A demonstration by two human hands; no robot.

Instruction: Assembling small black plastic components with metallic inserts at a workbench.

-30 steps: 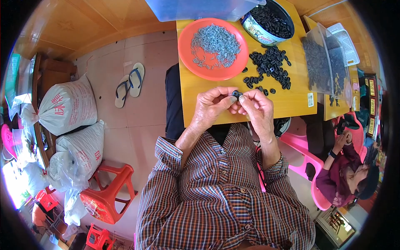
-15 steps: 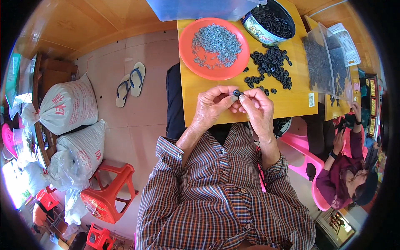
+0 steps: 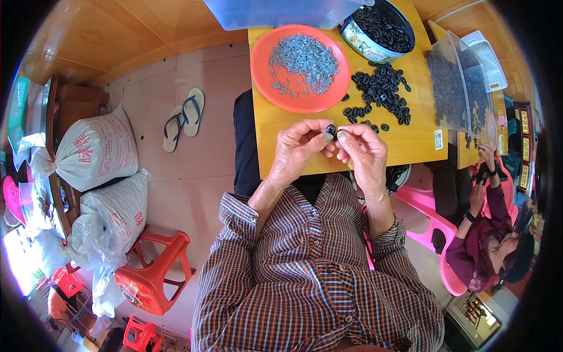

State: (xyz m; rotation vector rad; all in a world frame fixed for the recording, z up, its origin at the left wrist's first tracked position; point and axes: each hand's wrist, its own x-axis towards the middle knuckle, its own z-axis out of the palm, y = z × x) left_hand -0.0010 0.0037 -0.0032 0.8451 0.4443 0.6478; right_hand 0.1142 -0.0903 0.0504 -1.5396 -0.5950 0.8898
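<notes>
Left hand (image 3: 299,148): raised over the near edge of the counter (image 3: 410,144); thumb and forefinger pinched on a small black ring (image 3: 331,129).
Right hand (image 3: 363,151): just beside the left hand, fingertips meeting it at the same black ring; fingers curled and closed on it.
Black ring: held between the fingertips of both hands, above the near part of the counter, clear of its surface.
Loose rings (image 3: 381,94): a scattered pile of black rings on the counter, just beyond the hands and to their right.
Orange plate (image 3: 264,70): round, on the counter beyond the left hand; holds a heap of small grey metal pieces (image 3: 302,58).
Metal tin (image 3: 359,41): round, at the far edge of the counter beside the plate; filled with black rings.
Clear bags (image 3: 451,82): at the right end of the counter, filled with dark parts.
Clear plastic box (image 3: 281,12): at the far edge, beyond the plate.
Floor items: a pair of sandals (image 3: 182,117) on the tiles left of the counter; two white sacks (image 3: 94,152) further left; a red stool (image 3: 152,276) near them.
Second person (image 3: 492,234): seated at right on a pink chair (image 3: 434,217), hands apart from the worker's own.
</notes>
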